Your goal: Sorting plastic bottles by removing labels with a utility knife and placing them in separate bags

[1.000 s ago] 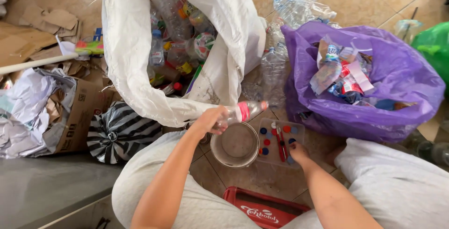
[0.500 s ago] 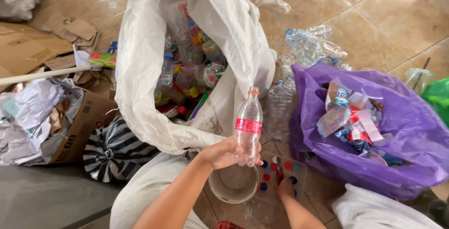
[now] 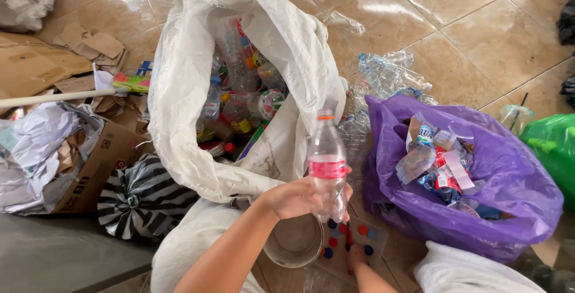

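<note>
**Bottle held upright over bowl; right hand down among caps**

Change vs. half a second ago: the clear plastic bottle (image 3: 327, 164) stands upright in much the same pose, neck towards 12 o'clock; a second ago it lay nearly flat, cap end towards 3 o'clock. The view has shifted, so the green bag (image 3: 554, 143) now shows at 3 o'clock.

Left hand (image 3: 298, 198): fingers curled around the bottle's lower body, below its pink label band. Bottle sits just right of frame centre, above the round clear bowl (image 3: 293, 242) and in front of the white woven sack (image 3: 281, 47), which is open and full of mixed bottles.

Right hand (image 3: 357, 257): low at 6 o'clock, resting on the clear tray of coloured caps (image 3: 353, 239). Only part of it shows; cannot tell whether its fingers are spread or pinching a cap.

Surroundings: purple bag (image 3: 479, 209) of crumpled labels at 4 o'clock; crushed clear bottles (image 3: 386, 74) at 1 o'clock; striped black-and-white bag (image 3: 141, 200) at 8 o'clock; cardboard box (image 3: 96, 161) with paper at 9 o'clock.

Hard to read: the bottle's base is hidden behind the left-hand fingers; the bowl's near rim is covered by the left forearm; the tray's lower edge is cut off by the frame.
</note>
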